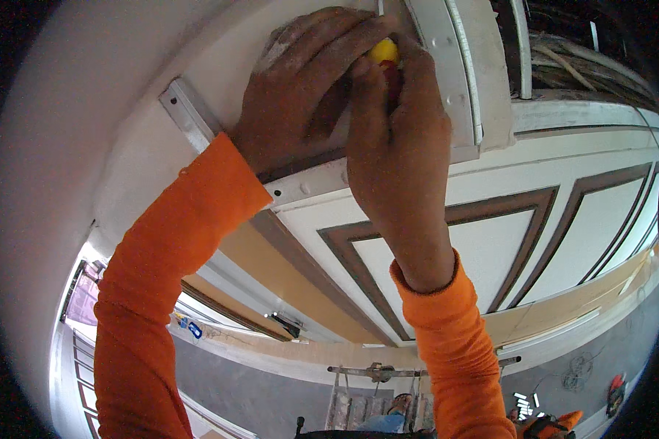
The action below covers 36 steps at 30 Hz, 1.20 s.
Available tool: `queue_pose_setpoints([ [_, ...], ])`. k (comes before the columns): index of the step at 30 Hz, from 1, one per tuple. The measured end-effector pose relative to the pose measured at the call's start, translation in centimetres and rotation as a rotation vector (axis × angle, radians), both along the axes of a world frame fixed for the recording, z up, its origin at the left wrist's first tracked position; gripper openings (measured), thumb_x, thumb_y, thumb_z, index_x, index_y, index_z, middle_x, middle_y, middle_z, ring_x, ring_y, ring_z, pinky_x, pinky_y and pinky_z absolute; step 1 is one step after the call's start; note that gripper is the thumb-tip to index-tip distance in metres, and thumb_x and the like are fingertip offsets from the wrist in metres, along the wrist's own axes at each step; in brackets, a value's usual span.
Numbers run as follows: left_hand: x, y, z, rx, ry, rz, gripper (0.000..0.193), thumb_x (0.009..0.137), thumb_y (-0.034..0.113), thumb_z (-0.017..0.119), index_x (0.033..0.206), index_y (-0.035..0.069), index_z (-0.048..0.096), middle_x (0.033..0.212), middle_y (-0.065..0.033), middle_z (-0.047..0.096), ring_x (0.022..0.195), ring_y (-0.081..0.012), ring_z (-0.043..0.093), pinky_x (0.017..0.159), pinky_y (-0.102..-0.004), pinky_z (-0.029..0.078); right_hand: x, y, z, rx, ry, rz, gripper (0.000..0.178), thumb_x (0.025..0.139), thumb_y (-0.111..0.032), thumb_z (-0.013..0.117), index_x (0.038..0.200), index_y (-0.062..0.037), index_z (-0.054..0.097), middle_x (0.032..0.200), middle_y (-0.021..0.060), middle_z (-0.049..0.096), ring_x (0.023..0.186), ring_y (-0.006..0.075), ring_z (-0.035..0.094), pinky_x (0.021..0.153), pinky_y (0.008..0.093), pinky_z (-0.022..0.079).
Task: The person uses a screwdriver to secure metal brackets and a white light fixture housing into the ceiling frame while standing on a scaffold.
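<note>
Up at the ceiling corner, both hands work close together beside a metal channel (447,66). My right hand (406,132) is closed around a screwdriver (384,51) with a yellow and red handle; its tip is hidden. My left hand (300,80) lies just left of it, palm turned away and fingers bent over toward the handle. What those fingers hold is covered by the hand itself. Below the hands runs a flat metal strip (311,184) with screw holes, and another metal strip (187,113) sticks out to the left of my left wrist.
White wall panels with brown frames (447,219) stand below right. An opening (586,58) at upper right shows sticks and rubble. Far beneath are a grey floor (256,380), a scaffold or ladder (377,373), wire coils (580,369) and small white pieces (523,404).
</note>
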<state>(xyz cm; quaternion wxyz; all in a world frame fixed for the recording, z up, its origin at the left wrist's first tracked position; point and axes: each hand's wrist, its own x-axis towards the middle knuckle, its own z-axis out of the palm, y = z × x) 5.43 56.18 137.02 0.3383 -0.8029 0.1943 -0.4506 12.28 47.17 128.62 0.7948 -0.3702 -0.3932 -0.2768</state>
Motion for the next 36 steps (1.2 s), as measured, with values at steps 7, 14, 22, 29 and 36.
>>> queue_pose_setpoints([
  [7,0.0,-0.1,0.3,0.001,0.036,0.023,0.061,0.082,0.009,0.068,0.141,0.015,0.054,0.134,-0.0092,0.06,0.124,-0.0329,0.056,0.107,-0.0478,0.042,0.5,-0.4,0.1,-0.037,0.012,0.057,0.033,0.102,-0.018,0.053,0.128,0.0027,0.051,0.082,0.0187,0.065,0.071,0.0285,0.066,0.063,0.0378,0.051],
  [14,0.5,0.6,0.2,-0.01,-0.009,0.056,0.056,0.087,0.02,0.067,0.141,0.012,0.052,0.135,-0.0122,0.06,0.125,-0.0325,0.056,0.106,-0.0468,0.04,-0.1,-2.1,1.9,-0.179,0.049,-0.004,0.029,0.1,-0.014,0.049,0.124,0.0023,0.05,0.084,0.0267,0.065,0.076,0.0438,0.068,0.063,0.049,0.052],
  [22,0.6,0.4,0.0,-0.332,0.057,0.168,0.056,0.088,0.025,0.065,0.14,0.012,0.051,0.133,-0.0122,0.06,0.121,-0.0336,0.056,0.104,-0.0477,0.039,0.9,-3.8,2.0,-0.172,0.078,0.388,0.027,0.099,-0.015,0.049,0.12,0.0017,0.051,0.087,0.0274,0.065,0.081,0.0493,0.065,0.068,0.0542,0.052],
  [29,0.0,0.6,-0.3,-0.125,0.023,0.029,0.047,0.087,0.029,0.068,0.129,0.009,0.059,0.128,-0.0144,0.06,0.122,-0.0356,0.053,0.106,-0.0478,0.037,-2.0,-2.8,-2.0,-0.246,0.102,0.183,0.033,0.099,-0.014,0.055,0.128,0.0005,0.048,0.099,0.0238,0.063,0.082,0.0405,0.066,0.069,0.044,0.054],
  [36,1.7,-1.9,1.7,0.308,0.169,0.032,0.056,0.082,0.041,0.076,0.131,0.017,0.061,0.13,-0.0098,0.058,0.128,-0.0342,0.05,0.107,-0.047,0.04,1.2,-3.9,-6.7,-0.009,0.2,-0.093,0.041,0.094,-0.018,0.071,0.126,-0.001,0.051,0.113,0.0065,0.054,0.082,0.008,0.049,0.069,0.0215,0.045],
])
